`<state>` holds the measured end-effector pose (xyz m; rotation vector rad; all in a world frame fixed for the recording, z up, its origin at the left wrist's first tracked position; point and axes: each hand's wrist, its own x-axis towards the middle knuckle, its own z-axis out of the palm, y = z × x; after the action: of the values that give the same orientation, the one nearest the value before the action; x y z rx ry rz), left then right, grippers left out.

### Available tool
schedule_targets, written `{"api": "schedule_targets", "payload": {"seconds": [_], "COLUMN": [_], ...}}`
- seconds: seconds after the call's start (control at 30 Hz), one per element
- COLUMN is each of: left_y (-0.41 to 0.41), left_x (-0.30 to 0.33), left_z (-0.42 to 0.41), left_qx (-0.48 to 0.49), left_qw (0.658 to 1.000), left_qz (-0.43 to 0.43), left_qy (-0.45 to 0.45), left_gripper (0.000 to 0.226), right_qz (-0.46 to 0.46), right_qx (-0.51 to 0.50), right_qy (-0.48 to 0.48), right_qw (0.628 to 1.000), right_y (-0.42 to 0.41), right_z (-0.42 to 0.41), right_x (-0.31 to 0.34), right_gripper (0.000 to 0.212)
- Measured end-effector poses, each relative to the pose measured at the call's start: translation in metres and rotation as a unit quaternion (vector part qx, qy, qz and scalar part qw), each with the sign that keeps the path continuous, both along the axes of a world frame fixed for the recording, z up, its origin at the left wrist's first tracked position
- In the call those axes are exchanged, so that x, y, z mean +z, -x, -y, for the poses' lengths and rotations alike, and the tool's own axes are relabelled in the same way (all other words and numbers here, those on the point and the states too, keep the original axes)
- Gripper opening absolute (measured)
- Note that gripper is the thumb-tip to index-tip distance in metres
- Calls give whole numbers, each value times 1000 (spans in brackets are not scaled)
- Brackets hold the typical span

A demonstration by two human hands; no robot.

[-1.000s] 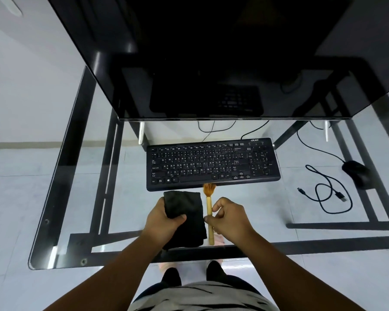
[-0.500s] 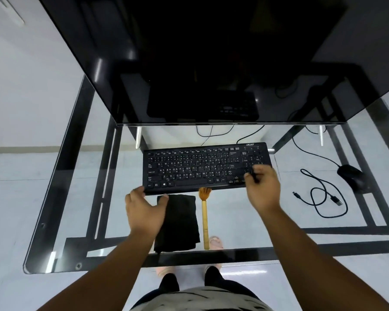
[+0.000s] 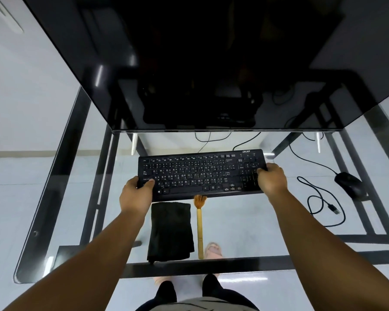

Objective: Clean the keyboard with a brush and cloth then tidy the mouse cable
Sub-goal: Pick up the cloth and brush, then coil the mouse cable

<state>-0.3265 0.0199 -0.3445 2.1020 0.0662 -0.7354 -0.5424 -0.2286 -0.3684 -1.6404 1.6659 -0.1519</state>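
A black keyboard (image 3: 200, 172) lies across the middle of the glass desk (image 3: 54, 191). My left hand (image 3: 136, 194) grips its left end, thumb on the keys. At the right end, my right hand (image 3: 272, 179) grips the edge, fingers over the number pad. A folded black cloth (image 3: 171, 230) lies on the glass just in front of the keyboard. Beside it on the right rests a brush (image 3: 199, 225) with a yellow wooden handle, bristles toward the keyboard. A black mouse (image 3: 349, 184) sits at the right, its black cable (image 3: 317, 198) looped loosely on the glass.
A large dark monitor (image 3: 211, 63) stands behind the keyboard and overhangs it. Thin cables (image 3: 211, 138) run out behind the keyboard. Black frame bars (image 3: 211, 264) show under the glass, and my legs and feet are visible below the near edge.
My hands let go of the cloth and brush, which stay on the glass. Both hands moved forward and took hold of the keyboard's two ends.
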Motion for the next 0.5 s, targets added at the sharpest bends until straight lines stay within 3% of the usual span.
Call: {"api": "schedule_targets", "payload": {"seconds": [0.1, 0.2, 0.37, 0.5], "left_y": [-2, -5, -21, -35], "left_x": [3, 6, 14, 9], "left_z": [4, 9, 27, 38], "left_qx": [25, 19, 17, 21], "left_qw": [999, 1000, 999, 998], "left_qz": [-13, 0, 14, 3], "left_qy": [16, 21, 45, 55], "left_gripper": [8, 11, 37, 48], "right_qz": [14, 36, 88, 127], "right_qx": [10, 11, -14, -32], "right_qy": [14, 19, 21, 7], "right_qw": [1000, 999, 996, 991], "right_y": [2, 2, -6, -16], "right_z": [3, 8, 20, 31], "right_x": [-1, -2, -2, -3], "right_gripper": [19, 19, 15, 25]}}
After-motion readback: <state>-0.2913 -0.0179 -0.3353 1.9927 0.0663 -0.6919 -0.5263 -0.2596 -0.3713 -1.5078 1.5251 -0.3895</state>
